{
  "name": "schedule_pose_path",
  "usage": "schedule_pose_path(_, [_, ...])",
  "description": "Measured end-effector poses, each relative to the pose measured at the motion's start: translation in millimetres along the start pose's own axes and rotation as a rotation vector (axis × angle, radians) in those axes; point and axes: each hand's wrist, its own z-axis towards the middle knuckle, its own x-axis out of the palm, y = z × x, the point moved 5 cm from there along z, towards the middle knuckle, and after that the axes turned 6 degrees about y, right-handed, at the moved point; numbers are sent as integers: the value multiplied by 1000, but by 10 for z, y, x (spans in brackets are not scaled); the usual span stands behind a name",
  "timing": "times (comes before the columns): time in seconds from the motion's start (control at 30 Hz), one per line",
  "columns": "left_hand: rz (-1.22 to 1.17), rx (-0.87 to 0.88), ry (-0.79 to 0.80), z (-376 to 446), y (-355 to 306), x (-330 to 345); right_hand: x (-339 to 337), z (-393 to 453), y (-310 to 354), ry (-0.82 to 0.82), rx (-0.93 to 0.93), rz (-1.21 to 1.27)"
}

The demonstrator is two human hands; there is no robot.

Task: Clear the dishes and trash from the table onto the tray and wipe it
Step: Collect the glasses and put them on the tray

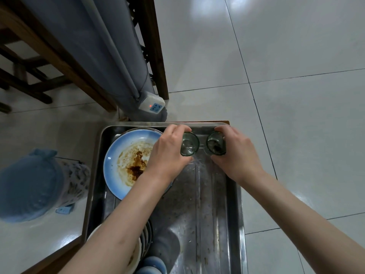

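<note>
A steel tray (233,224) fills the lower middle of the head view. My left hand (167,153) grips a small green-tinted glass (190,143) at the tray's far end. My right hand (236,155) grips a second green glass (215,143) just to the right of it; the two glasses stand close together. A blue plate (116,161) smeared with brown sauce lies in the tray's far left part, partly under my left wrist. At the near left, a white bowl (136,256), dark-rimmed dishes (148,232) and a blue bowl (153,264) sit under my left forearm.
A white table top (39,240) lies left of the tray, with a blue cloth-covered thing (29,184) and a small blue packet (63,210) on it. Behind stand a grey column with a power socket (151,104) and wooden chair legs (59,56). Tiled floor spreads to the right.
</note>
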Motion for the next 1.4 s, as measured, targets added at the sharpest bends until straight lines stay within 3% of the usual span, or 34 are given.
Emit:
schedule_pose_path(0.67, [-6, -15, -12, 23, 16, 23, 21, 18, 34, 5, 5, -22])
schedule_pose_path(1.0, [4, -22, 1, -19, 32, 20, -11, -38, 66, 92, 22, -4])
schedule_pose_path(1.4, [91, -118, -24, -574, -68, -550, -469, -521, 352, 97, -45, -40])
